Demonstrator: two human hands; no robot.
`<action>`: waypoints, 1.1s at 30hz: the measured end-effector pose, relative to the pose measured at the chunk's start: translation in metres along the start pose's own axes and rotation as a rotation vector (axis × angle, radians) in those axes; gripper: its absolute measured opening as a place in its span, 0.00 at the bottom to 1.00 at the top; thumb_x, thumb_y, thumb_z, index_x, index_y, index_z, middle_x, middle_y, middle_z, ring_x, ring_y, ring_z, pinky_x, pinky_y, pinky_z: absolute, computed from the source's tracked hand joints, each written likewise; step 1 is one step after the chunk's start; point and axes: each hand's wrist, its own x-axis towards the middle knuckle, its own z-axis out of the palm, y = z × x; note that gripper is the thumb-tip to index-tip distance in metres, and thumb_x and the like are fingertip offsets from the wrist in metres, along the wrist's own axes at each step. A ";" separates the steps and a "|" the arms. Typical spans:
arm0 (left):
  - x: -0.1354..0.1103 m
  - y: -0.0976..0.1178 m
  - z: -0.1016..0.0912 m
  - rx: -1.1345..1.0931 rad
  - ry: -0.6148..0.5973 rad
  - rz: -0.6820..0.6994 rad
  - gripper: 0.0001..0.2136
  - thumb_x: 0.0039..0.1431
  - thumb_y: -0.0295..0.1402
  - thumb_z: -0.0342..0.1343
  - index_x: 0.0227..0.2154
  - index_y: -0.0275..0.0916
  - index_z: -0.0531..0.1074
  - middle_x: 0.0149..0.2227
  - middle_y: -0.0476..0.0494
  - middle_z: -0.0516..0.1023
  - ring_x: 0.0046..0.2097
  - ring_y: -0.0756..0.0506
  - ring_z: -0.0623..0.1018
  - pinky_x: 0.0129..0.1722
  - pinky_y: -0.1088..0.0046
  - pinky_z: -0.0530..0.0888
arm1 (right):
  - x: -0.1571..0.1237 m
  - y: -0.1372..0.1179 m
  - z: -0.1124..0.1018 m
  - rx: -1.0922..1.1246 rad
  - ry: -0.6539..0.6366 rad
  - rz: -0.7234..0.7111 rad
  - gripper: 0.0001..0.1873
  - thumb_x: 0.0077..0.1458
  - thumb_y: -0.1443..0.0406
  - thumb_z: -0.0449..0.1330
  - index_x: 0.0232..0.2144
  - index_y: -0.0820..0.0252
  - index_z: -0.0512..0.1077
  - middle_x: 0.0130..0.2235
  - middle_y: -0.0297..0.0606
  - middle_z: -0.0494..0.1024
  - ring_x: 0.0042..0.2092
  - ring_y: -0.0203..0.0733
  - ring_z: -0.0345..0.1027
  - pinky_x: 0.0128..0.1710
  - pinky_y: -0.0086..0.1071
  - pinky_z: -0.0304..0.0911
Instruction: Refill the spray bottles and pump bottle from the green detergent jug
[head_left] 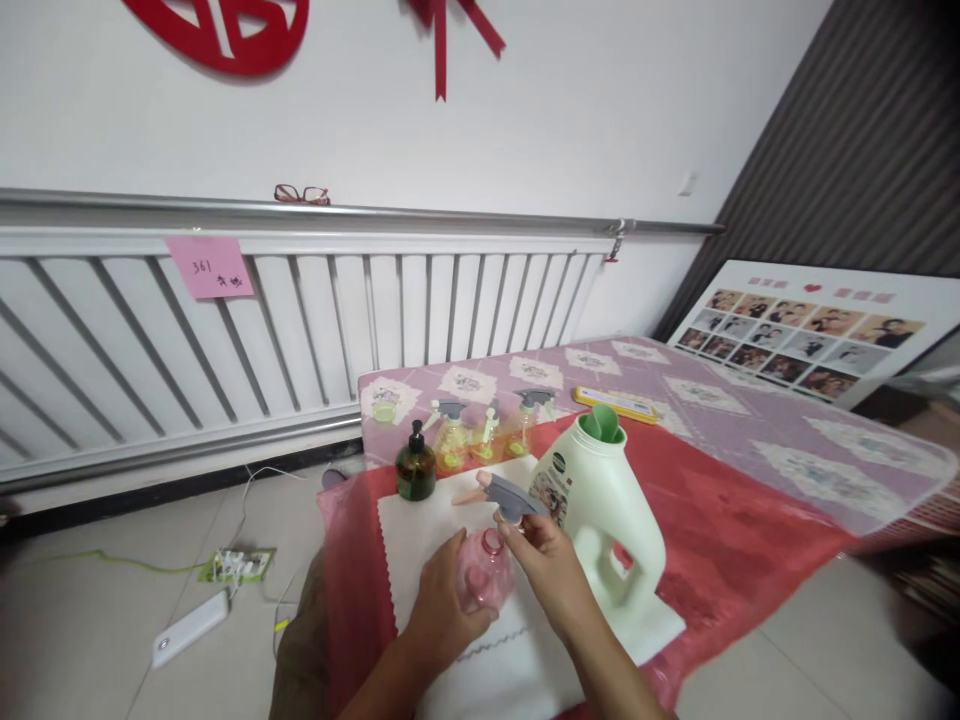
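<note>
The left hand (pixel 442 610) is wrapping its fingers around a small pink bottle (pixel 486 575), just left of the big white jug (pixel 600 500). The right hand (pixel 551 565) is pinching a gray sprayer top (pixel 510 497) right over the bottle's neck. I think this is going best when the left hand is holding the bottle tight and straight up. The top should be sitting flat on the neck, not tipped, so it is not going on crooked.

Both hands are working over a white cloth (pixel 420 520). Behind the jug, to its left, a dark pump bottle (pixel 415 467) and three yellow spray bottles (pixel 487 435) are standing. The jug is showing a picture label, but its words are too small to read. A pink note (pixel 209 267), far left of the jug, is showing "361".
</note>
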 end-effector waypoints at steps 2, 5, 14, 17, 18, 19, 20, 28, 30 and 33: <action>0.000 0.002 -0.001 0.014 -0.018 -0.018 0.44 0.36 0.31 0.62 0.61 0.31 0.54 0.62 0.28 0.62 0.62 0.32 0.64 0.62 0.52 0.59 | -0.003 0.007 0.003 0.006 -0.031 0.001 0.18 0.44 0.49 0.65 0.29 0.56 0.75 0.27 0.35 0.79 0.31 0.45 0.73 0.31 0.37 0.69; 0.000 0.004 -0.003 0.022 -0.031 -0.033 0.43 0.37 0.31 0.62 0.61 0.32 0.54 0.62 0.29 0.63 0.62 0.32 0.64 0.62 0.52 0.59 | -0.005 0.018 0.004 0.014 -0.059 0.020 0.18 0.47 0.50 0.64 0.33 0.57 0.75 0.31 0.38 0.81 0.34 0.46 0.74 0.34 0.39 0.70; -0.002 0.004 -0.004 -0.009 -0.020 -0.041 0.42 0.38 0.32 0.63 0.60 0.36 0.56 0.61 0.33 0.65 0.61 0.31 0.65 0.61 0.53 0.60 | -0.005 0.009 -0.010 -0.198 0.012 -0.041 0.15 0.49 0.53 0.63 0.34 0.57 0.77 0.34 0.39 0.81 0.36 0.48 0.74 0.36 0.40 0.69; -0.002 0.004 -0.004 0.007 -0.027 -0.049 0.41 0.39 0.32 0.62 0.60 0.35 0.56 0.61 0.32 0.64 0.61 0.31 0.64 0.61 0.52 0.60 | -0.005 0.001 -0.011 -0.315 -0.014 -0.099 0.12 0.49 0.55 0.62 0.33 0.54 0.78 0.34 0.37 0.82 0.37 0.47 0.73 0.38 0.39 0.68; -0.002 0.004 -0.004 0.007 -0.027 -0.044 0.40 0.39 0.31 0.61 0.60 0.35 0.56 0.61 0.32 0.64 0.61 0.32 0.65 0.61 0.52 0.60 | -0.004 0.000 -0.010 -0.331 -0.037 -0.118 0.11 0.50 0.56 0.62 0.34 0.54 0.78 0.34 0.36 0.82 0.37 0.46 0.73 0.39 0.39 0.68; -0.002 0.004 -0.004 0.003 -0.026 -0.031 0.40 0.39 0.31 0.61 0.59 0.36 0.56 0.60 0.33 0.65 0.60 0.32 0.65 0.61 0.52 0.60 | -0.004 0.001 -0.008 -0.336 -0.062 -0.131 0.10 0.50 0.57 0.62 0.34 0.53 0.78 0.35 0.35 0.81 0.38 0.45 0.73 0.40 0.39 0.67; -0.002 0.005 -0.004 -0.004 -0.025 -0.014 0.39 0.40 0.31 0.61 0.59 0.36 0.56 0.60 0.33 0.65 0.60 0.33 0.66 0.60 0.53 0.60 | -0.005 0.002 -0.007 -0.329 -0.087 -0.137 0.10 0.51 0.58 0.62 0.35 0.52 0.77 0.36 0.35 0.81 0.38 0.45 0.73 0.41 0.38 0.67; -0.001 0.007 -0.006 -0.031 -0.005 0.069 0.39 0.40 0.28 0.61 0.58 0.39 0.56 0.58 0.37 0.68 0.59 0.35 0.68 0.59 0.53 0.62 | -0.007 0.029 -0.001 -0.175 -0.146 -0.050 0.14 0.51 0.56 0.61 0.39 0.55 0.76 0.38 0.38 0.79 0.38 0.45 0.71 0.41 0.36 0.66; -0.001 0.007 -0.007 -0.033 -0.003 0.076 0.39 0.40 0.28 0.61 0.58 0.40 0.56 0.59 0.37 0.67 0.59 0.35 0.67 0.59 0.53 0.62 | -0.007 0.030 -0.001 -0.164 -0.148 -0.054 0.14 0.52 0.57 0.61 0.39 0.55 0.75 0.39 0.38 0.78 0.39 0.45 0.71 0.41 0.36 0.66; -0.001 0.007 -0.007 -0.034 -0.008 0.082 0.38 0.40 0.29 0.61 0.58 0.40 0.56 0.58 0.37 0.68 0.59 0.35 0.67 0.59 0.53 0.63 | -0.007 0.026 0.000 -0.201 -0.163 -0.085 0.12 0.53 0.59 0.60 0.39 0.55 0.75 0.40 0.38 0.77 0.40 0.44 0.70 0.43 0.36 0.65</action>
